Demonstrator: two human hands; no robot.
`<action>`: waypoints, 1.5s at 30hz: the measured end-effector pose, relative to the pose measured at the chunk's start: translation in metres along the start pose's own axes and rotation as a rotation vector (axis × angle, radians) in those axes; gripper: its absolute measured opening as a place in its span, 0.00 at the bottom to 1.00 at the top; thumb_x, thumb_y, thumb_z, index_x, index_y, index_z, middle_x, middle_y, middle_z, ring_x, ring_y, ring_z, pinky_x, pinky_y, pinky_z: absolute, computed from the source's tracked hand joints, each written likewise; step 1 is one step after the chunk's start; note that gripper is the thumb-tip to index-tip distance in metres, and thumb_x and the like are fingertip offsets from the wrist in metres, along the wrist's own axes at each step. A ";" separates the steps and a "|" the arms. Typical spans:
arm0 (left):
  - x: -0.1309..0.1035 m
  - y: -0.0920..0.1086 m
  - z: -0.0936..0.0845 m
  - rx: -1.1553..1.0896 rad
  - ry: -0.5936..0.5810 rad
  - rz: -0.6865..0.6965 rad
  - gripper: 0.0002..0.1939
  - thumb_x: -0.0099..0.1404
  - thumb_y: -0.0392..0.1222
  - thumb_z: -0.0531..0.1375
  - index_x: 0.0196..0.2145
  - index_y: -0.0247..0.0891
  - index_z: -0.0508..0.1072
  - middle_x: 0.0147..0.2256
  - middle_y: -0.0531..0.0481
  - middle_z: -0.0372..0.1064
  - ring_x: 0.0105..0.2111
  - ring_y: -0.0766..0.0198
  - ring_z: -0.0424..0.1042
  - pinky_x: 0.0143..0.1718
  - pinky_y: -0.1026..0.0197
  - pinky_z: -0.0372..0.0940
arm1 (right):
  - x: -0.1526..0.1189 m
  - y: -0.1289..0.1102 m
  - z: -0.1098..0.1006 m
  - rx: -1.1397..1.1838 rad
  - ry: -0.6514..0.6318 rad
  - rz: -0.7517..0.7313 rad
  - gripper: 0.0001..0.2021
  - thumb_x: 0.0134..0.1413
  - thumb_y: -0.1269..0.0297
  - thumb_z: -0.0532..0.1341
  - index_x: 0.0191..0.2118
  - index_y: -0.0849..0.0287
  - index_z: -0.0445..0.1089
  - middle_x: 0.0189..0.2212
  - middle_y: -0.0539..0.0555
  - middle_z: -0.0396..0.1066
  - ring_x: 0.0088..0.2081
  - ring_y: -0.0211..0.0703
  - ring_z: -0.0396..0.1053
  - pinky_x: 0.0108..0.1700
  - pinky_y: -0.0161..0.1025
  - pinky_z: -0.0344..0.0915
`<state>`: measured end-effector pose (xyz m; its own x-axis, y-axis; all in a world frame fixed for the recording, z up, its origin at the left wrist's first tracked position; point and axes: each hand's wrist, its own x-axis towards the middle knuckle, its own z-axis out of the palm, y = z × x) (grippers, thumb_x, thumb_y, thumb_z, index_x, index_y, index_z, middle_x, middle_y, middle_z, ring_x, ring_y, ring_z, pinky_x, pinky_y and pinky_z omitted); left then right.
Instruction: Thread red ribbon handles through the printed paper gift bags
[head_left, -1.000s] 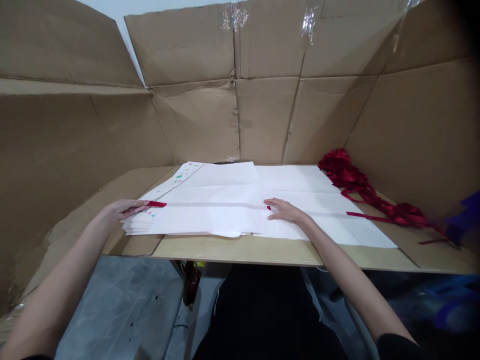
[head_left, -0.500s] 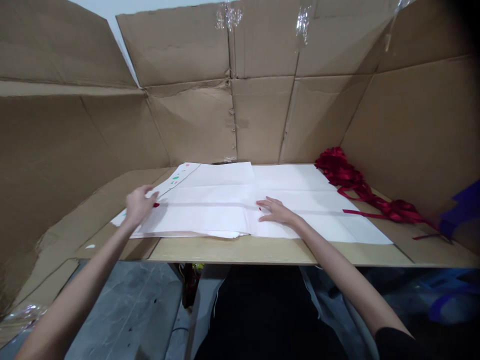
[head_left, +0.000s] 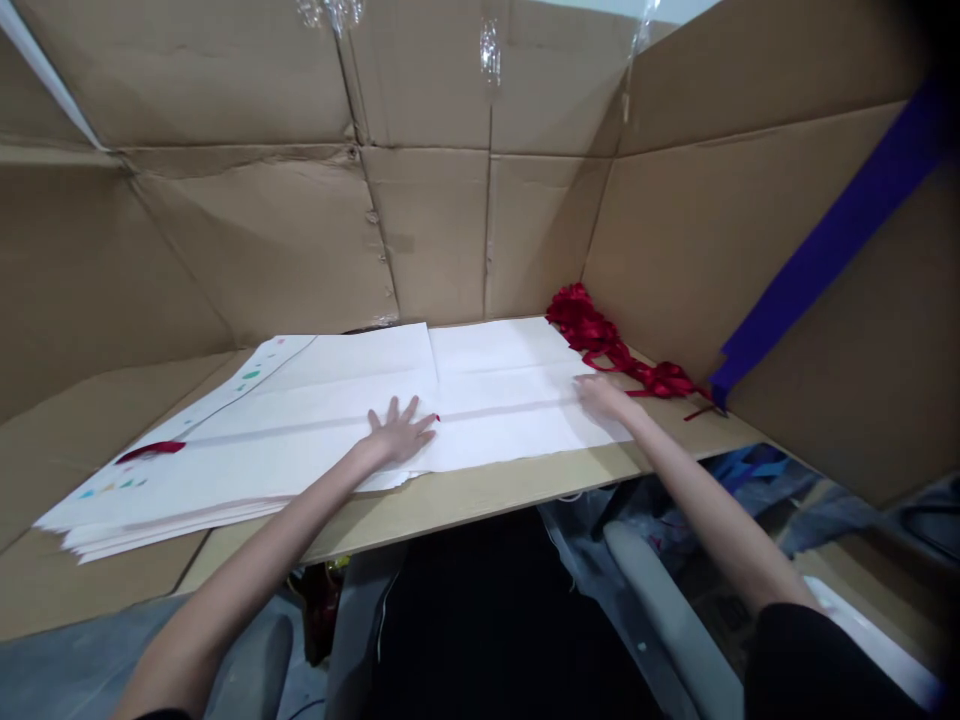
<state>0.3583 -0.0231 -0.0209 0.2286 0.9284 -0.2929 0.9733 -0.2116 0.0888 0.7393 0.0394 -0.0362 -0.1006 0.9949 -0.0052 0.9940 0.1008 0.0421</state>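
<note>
White paper sheets [head_left: 285, 420] lie stacked on the left, with a drawn line and small coloured marks at their left edge. A red ribbon piece [head_left: 151, 451] rests on them. My left hand [head_left: 400, 432] lies with spread fingers near the stack's right edge, beside a small red bit. Farther right, my right hand [head_left: 604, 396] has its fingers closed together at the right edge of another white sheet [head_left: 495, 400]; what they hold, if anything, is hidden.
A tangled heap of red ribbon [head_left: 581, 318] runs along the back right of the table [head_left: 465, 505]. Cardboard walls [head_left: 427, 220] enclose the back and sides. A blue-purple strip [head_left: 825, 240] hangs on the right wall.
The view has turned to the right. My left hand has moved from the stack's left side to its right edge. My right hand has moved rightward to the sheet's right edge, its fingers now closed.
</note>
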 end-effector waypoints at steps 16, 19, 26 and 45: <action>0.085 0.111 -0.010 -0.912 0.104 0.350 0.26 0.61 0.56 0.56 0.46 0.29 0.73 0.47 0.33 0.70 0.48 0.49 0.70 0.49 0.54 0.63 | -0.014 -0.078 -0.011 0.033 0.329 -0.305 0.14 0.58 0.74 0.49 0.46 0.62 0.68 0.41 0.62 0.71 0.44 0.51 0.67 0.46 0.42 0.56; 0.101 0.120 -0.011 -1.271 0.038 0.290 0.15 0.60 0.47 0.61 0.31 0.29 0.74 0.32 0.38 0.74 0.33 0.58 0.75 0.39 0.59 0.69 | -0.012 -0.100 -0.016 0.110 0.348 -0.322 0.14 0.60 0.72 0.48 0.47 0.61 0.66 0.41 0.60 0.72 0.42 0.50 0.68 0.45 0.40 0.55; 0.096 0.107 -0.024 -1.449 -0.042 0.176 0.07 0.60 0.37 0.61 0.30 0.28 0.74 0.31 0.41 0.74 0.24 0.66 0.73 0.35 0.63 0.70 | -0.011 -0.090 -0.008 0.132 0.348 -0.331 0.17 0.65 0.67 0.43 0.48 0.62 0.66 0.43 0.59 0.72 0.45 0.47 0.66 0.49 0.38 0.52; 0.053 -0.155 -0.138 -1.531 1.294 -0.522 0.09 0.72 0.30 0.35 0.35 0.36 0.50 0.28 0.56 0.55 0.21 0.77 0.62 0.23 0.72 0.57 | 0.007 0.145 -0.003 -0.246 0.207 0.234 0.15 0.57 0.79 0.50 0.47 0.72 0.68 0.39 0.75 0.70 0.44 0.54 0.68 0.46 0.49 0.52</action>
<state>0.2168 0.1005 0.0810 -0.8108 0.5795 0.0828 -0.0287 -0.1806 0.9831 0.8830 0.0606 -0.0274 0.0964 0.9675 0.2336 0.9537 -0.1570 0.2565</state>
